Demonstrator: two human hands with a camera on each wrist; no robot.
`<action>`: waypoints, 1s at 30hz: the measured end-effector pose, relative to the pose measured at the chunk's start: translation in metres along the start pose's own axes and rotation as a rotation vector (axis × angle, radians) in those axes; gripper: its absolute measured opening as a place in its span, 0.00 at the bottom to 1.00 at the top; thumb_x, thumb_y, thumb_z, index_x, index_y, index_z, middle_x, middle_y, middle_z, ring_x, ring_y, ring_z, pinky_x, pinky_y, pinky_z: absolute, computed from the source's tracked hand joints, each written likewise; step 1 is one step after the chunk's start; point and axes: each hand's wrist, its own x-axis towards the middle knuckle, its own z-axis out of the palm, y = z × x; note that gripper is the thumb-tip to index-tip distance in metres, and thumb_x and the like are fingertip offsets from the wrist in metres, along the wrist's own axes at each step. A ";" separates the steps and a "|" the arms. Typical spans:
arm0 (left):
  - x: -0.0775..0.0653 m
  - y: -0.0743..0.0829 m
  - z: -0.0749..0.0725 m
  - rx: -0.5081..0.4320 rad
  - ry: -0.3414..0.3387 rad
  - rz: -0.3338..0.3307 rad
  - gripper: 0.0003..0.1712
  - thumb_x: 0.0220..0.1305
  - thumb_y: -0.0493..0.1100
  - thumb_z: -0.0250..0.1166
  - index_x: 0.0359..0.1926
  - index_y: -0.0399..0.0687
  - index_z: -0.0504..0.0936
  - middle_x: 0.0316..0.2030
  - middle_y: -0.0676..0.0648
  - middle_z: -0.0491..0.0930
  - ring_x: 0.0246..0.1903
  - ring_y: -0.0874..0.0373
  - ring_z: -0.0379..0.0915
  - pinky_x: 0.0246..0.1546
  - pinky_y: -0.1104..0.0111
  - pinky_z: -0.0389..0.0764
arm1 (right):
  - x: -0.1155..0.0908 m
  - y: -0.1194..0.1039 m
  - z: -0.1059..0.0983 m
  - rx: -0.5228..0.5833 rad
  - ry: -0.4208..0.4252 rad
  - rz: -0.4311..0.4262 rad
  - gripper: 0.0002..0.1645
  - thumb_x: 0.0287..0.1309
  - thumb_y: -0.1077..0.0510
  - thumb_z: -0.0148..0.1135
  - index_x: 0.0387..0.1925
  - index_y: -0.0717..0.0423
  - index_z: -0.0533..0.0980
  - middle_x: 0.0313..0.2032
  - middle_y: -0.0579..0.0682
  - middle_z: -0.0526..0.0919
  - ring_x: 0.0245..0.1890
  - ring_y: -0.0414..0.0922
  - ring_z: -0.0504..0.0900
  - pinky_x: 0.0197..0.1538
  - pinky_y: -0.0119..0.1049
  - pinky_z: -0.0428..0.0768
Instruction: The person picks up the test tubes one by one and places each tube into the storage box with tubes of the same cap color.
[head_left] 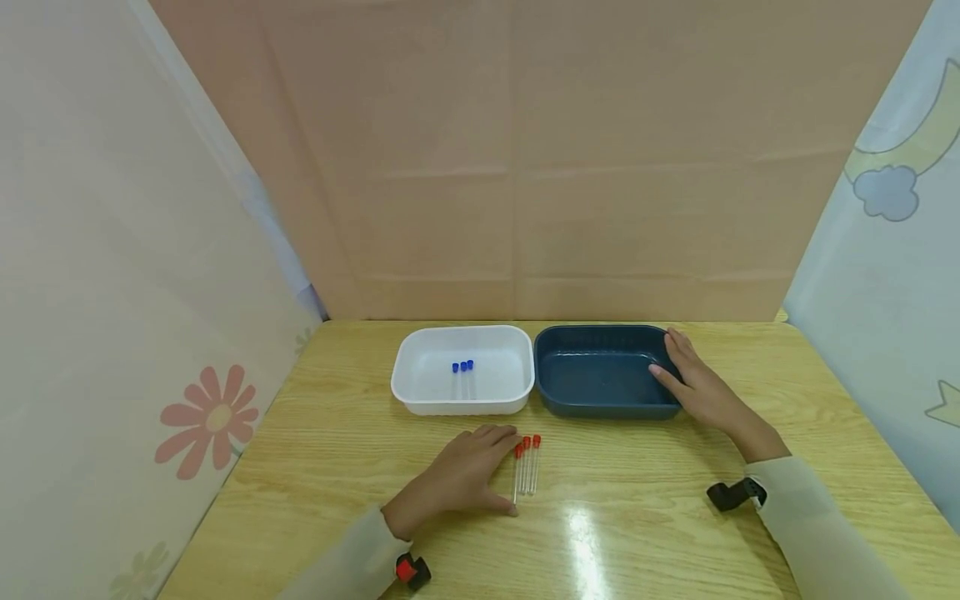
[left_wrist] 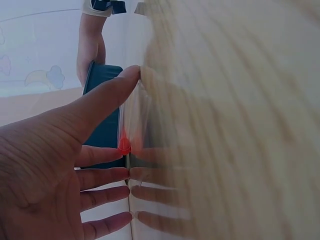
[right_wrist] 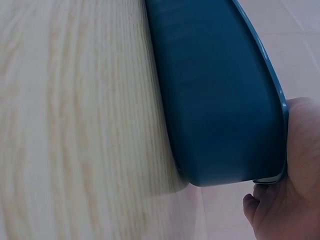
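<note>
My left hand reaches over the table with its fingers spread and fairly straight. Its index finger is by the red cap of the leftmost red-capped test tube, and its thumb is at the tube's lower end. Several red-capped test tubes lie side by side there. At the right, my right hand grips the dark blue tray by its right end, thumb over the rim inside and fingers outside. The right wrist view shows this hand against the tray's end wall. Nothing shows inside that tray.
Left of the dark blue tray, and close against it, stands a white tray holding three blue-capped test tubes. Both trays sit near the back edge of the wooden table. A brown sheet hangs behind, with patterned sheets at both sides.
</note>
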 end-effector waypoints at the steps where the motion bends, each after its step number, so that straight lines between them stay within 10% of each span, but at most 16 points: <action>1: 0.000 0.000 0.000 0.003 0.002 0.002 0.61 0.50 0.77 0.70 0.77 0.50 0.63 0.76 0.52 0.61 0.74 0.52 0.57 0.67 0.51 0.69 | 0.000 0.000 0.000 -0.001 0.000 0.001 0.48 0.80 0.45 0.46 0.79 0.59 0.31 0.79 0.53 0.24 0.78 0.57 0.22 0.71 0.71 0.37; 18: 0.001 -0.001 0.000 0.030 0.020 0.030 0.59 0.51 0.77 0.69 0.75 0.50 0.67 0.76 0.50 0.61 0.73 0.50 0.58 0.67 0.52 0.69 | -0.001 -0.001 0.000 -0.012 0.010 -0.003 0.47 0.80 0.45 0.46 0.79 0.62 0.33 0.80 0.53 0.25 0.78 0.58 0.23 0.71 0.71 0.37; 30: -0.002 -0.008 0.000 -0.189 0.065 0.007 0.58 0.51 0.72 0.74 0.75 0.47 0.66 0.73 0.50 0.66 0.72 0.55 0.61 0.69 0.59 0.67 | -0.001 -0.002 -0.001 -0.002 0.008 -0.007 0.47 0.80 0.45 0.46 0.79 0.62 0.33 0.79 0.54 0.24 0.78 0.58 0.24 0.71 0.71 0.38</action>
